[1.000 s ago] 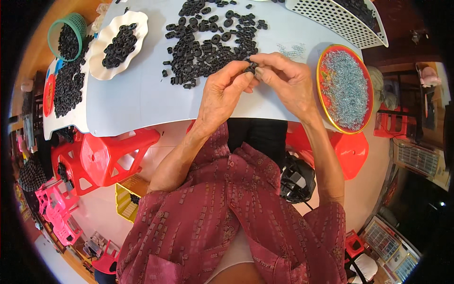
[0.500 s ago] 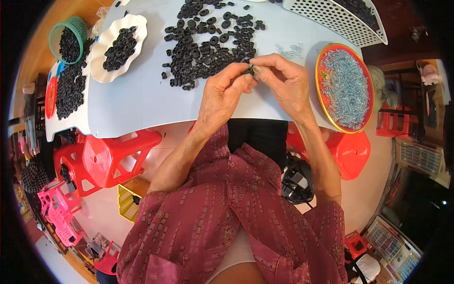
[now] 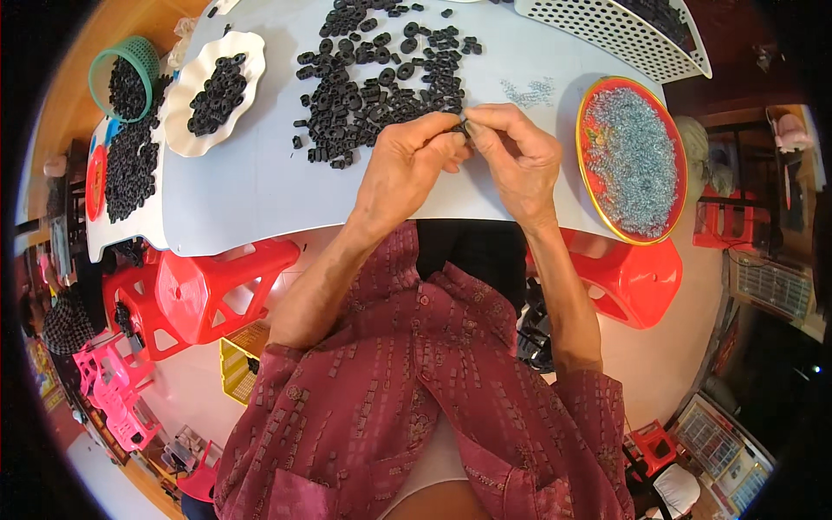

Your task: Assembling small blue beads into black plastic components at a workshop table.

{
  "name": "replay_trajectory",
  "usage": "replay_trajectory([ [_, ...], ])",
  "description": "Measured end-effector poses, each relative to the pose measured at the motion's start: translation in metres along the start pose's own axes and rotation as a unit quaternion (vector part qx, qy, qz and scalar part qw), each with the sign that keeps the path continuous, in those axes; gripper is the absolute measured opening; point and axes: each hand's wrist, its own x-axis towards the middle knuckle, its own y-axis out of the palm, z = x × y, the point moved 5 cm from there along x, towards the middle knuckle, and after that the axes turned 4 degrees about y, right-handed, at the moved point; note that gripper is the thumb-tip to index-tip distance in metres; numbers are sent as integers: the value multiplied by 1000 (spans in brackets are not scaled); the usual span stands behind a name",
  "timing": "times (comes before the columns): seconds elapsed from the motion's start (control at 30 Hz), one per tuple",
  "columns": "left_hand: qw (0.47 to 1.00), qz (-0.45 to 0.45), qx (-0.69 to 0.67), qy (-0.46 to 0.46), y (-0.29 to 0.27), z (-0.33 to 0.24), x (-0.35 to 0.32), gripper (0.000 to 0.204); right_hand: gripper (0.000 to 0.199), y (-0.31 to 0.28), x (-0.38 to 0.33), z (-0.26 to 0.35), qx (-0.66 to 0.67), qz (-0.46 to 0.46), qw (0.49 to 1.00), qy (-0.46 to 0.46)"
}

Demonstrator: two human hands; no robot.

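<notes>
A white table (image 3: 260, 186) fills the upper half of the frame, its near edge curving across the middle. Below it, two red plastic stools (image 3: 217, 290) stand on the floor at left and right of the person's knees.

At the right edge of the table sits a round red tray (image 3: 589, 186) full of small silvery metal bits. A white perforated basket (image 3: 607, 30) lies at the upper right. A loose heap of small black rings (image 3: 373, 74) spreads over the upper middle of the table, touching the fingertips of both hands. At the upper left a white scalloped plate (image 3: 186, 108) carries more black rings, and a green basket (image 3: 130, 56) beside it holds others. A few stray silvery bits (image 3: 529, 89) lie between the heap and the red tray.

The left hand (image 3: 403, 169) and the right hand (image 3: 520, 156) meet just above the centre of the frame. Both are curled nearly closed, thumbs and forefingers pinched together on one small dark piece (image 3: 463, 128) at the near edge of the heap; its exact shape is too small to tell.
</notes>
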Motion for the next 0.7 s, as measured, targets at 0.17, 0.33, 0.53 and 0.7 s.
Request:
replay_trajectory([
  [0.17,990,5,137,17,-2,-18,-3,18,14,0,-3,5,-104,-8,992,-66],
  [0.33,995,62,19,-70,-6,-7,9,20,18,-3,0,-4,-18,-1,1000,-13],
  [0.53,990,44,-79,-107,-8,11,10,21,23,2,4,-1,-70,24,995,-62],
  [0.7,959,19,-240,-152,-12,21,1,23,28,3,5,1,-80,56,995,-35],
])
